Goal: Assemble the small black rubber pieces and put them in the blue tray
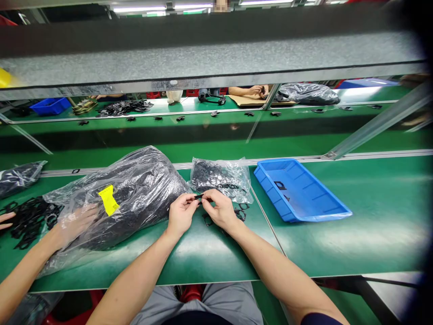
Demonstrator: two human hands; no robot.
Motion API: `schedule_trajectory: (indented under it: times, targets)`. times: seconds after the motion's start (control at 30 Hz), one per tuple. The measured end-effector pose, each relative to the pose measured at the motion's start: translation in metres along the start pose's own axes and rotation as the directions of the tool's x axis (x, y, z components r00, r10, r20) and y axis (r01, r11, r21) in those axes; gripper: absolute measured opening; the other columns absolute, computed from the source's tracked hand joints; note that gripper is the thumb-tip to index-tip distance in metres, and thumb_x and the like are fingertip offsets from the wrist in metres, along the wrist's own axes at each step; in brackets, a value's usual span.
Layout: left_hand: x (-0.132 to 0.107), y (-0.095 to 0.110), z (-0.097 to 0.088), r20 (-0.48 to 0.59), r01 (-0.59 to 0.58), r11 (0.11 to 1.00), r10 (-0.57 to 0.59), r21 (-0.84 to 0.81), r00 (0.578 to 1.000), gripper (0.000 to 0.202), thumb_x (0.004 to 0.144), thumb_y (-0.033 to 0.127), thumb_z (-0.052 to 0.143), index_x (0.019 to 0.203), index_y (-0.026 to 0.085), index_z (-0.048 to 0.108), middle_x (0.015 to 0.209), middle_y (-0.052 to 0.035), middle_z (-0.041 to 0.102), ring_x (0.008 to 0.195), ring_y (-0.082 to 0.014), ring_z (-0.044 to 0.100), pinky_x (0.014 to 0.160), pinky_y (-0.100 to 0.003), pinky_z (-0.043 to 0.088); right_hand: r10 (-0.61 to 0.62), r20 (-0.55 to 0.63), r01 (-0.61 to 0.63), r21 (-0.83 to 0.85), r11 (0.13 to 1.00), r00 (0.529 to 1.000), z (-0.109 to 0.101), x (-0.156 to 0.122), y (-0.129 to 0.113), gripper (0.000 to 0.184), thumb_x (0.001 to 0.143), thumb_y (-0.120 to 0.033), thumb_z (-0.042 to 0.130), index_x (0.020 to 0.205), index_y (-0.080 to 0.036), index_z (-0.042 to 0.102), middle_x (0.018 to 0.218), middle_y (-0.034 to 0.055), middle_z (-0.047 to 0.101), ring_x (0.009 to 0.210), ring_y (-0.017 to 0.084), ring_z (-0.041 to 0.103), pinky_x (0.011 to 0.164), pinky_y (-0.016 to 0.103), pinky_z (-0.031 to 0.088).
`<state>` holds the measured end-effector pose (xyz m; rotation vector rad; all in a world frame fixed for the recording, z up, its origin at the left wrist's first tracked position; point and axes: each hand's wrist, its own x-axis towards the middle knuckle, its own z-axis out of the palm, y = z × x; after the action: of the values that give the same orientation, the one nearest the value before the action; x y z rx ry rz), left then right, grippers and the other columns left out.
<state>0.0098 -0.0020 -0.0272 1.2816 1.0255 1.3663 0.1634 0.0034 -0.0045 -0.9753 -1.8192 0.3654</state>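
Observation:
My left hand [181, 212] and my right hand [219, 208] meet over the green table, both pinching a small black rubber part [200, 197] between their fingertips. Just behind them lies a small clear bag of black parts [221, 177]. A few loose black parts [241, 213] lie on the table by my right wrist. A large clear bag of black parts with a yellow label [108, 199] lies to the left of my hands.
A blue tray [299, 190] holding two or three black parts sits to the right. A co-worker's hand [76, 222] reaches under the big bag on the left, beside a pile of black rings [29, 220]. Across the conveyor, another person's hands [255, 90] work.

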Motion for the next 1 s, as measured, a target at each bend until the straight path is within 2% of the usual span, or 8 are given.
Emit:
schedule_trajectory:
  times: [0.1, 0.17, 0.3, 0.43, 0.7, 0.8, 0.9, 1.0]
  targets:
    - [0.0, -0.002, -0.001, 0.009, -0.011, 0.999, 0.011, 0.041, 1.0, 0.022, 0.08, 0.03, 0.067, 0.097, 0.017, 0.069, 0.089, -0.005, 0.064, 0.083, -0.0163, 0.064, 0.078, -0.033, 0.058, 0.043, 0.015, -0.043, 0.001, 0.999, 0.999, 0.0, 0.0, 0.0, 0.012, 0.086, -0.017, 0.05, 0.079, -0.021, 0.059, 0.079, 0.0046, 0.064, 0.075, 0.017, 0.061, 0.072, 0.03, 0.05]
    - [0.0, -0.001, -0.001, 0.02, -0.022, 0.998, 0.021, 0.061, 1.0, 0.021, 0.08, 0.031, 0.066, 0.097, 0.018, 0.069, 0.089, -0.005, 0.063, 0.083, -0.0163, 0.063, 0.078, -0.033, 0.058, 0.134, 0.019, -0.135, 0.03, 0.99, 0.991, 0.001, -0.001, 0.002, 0.008, 0.084, -0.019, 0.053, 0.08, -0.021, 0.059, 0.078, 0.0039, 0.064, 0.072, 0.017, 0.06, 0.069, 0.029, 0.05]
    - [0.0, 0.003, -0.001, 0.065, -0.033, 0.997, 0.029, 0.064, 0.997, 0.02, 0.082, 0.03, 0.065, 0.097, 0.018, 0.069, 0.09, -0.0051, 0.063, 0.082, -0.0165, 0.064, 0.077, -0.032, 0.058, 0.35, 0.087, -0.361, 0.197, 0.912, 0.933, 0.002, -0.002, 0.009, 0.016, 0.082, -0.025, 0.058, 0.095, -0.019, 0.063, 0.083, 0.0039, 0.065, 0.073, 0.017, 0.063, 0.065, 0.028, 0.051]
    - [0.001, 0.007, -0.001, 0.066, -0.012, 0.997, 0.007, 0.07, 0.998, 0.019, 0.081, 0.029, 0.065, 0.095, 0.017, 0.069, 0.09, -0.0057, 0.065, 0.081, -0.0172, 0.065, 0.073, -0.032, 0.058, 0.421, 0.221, -0.473, 0.306, 0.826, 0.88, -0.001, 0.001, 0.014, 0.016, 0.079, -0.031, 0.061, 0.088, -0.018, 0.065, 0.078, 0.002, 0.064, 0.066, 0.015, 0.06, 0.063, 0.028, 0.049]
    - [0.001, 0.005, 0.001, 0.036, 0.049, 0.997, -0.052, 0.058, 0.998, 0.023, 0.079, 0.027, 0.065, 0.099, 0.016, 0.066, 0.086, -0.0046, 0.066, 0.076, -0.0148, 0.064, 0.07, -0.028, 0.056, 0.37, 0.246, -0.432, 0.284, 0.856, 0.896, -0.002, 0.003, 0.006, 0.016, 0.081, -0.033, 0.061, 0.085, -0.018, 0.065, 0.081, 0.0023, 0.065, 0.073, 0.016, 0.06, 0.068, 0.028, 0.049]
    - [-0.001, 0.008, 0.0, -0.023, -0.044, 0.985, 0.049, 0.169, 0.999, 0.019, 0.08, 0.025, 0.063, 0.098, 0.017, 0.065, 0.089, -0.0052, 0.067, 0.079, -0.0152, 0.065, 0.071, -0.027, 0.055, 0.458, 0.271, -0.527, 0.314, 0.789, 0.847, 0.003, 0.0, 0.006, 0.019, 0.079, -0.035, 0.063, 0.087, -0.018, 0.063, 0.072, 0.0, 0.062, 0.061, 0.013, 0.057, 0.056, 0.025, 0.047]
    - [-0.002, 0.013, -0.002, 0.017, -0.196, 0.927, 0.201, 0.32, 0.979, 0.01, 0.084, 0.024, 0.058, 0.088, 0.019, 0.066, 0.093, -0.0067, 0.066, 0.085, -0.017, 0.064, 0.071, -0.027, 0.054, 0.51, 0.322, -0.602, 0.373, 0.706, 0.798, 0.008, -0.003, 0.007, 0.022, 0.078, -0.037, 0.063, 0.088, -0.017, 0.06, 0.064, -0.0025, 0.059, 0.05, 0.011, 0.054, 0.047, 0.023, 0.044]
    - [-0.002, 0.017, -0.003, 0.057, -0.267, 0.885, 0.266, 0.382, 0.962, 0.012, 0.086, 0.023, 0.055, 0.085, 0.02, 0.067, 0.094, -0.0071, 0.066, 0.088, -0.0183, 0.064, 0.071, -0.028, 0.054, 0.521, 0.34, -0.622, 0.406, 0.67, 0.783, 0.01, -0.005, 0.007, 0.023, 0.077, -0.037, 0.064, 0.088, -0.017, 0.058, 0.063, -0.0023, 0.06, 0.049, 0.011, 0.056, 0.049, 0.023, 0.047]
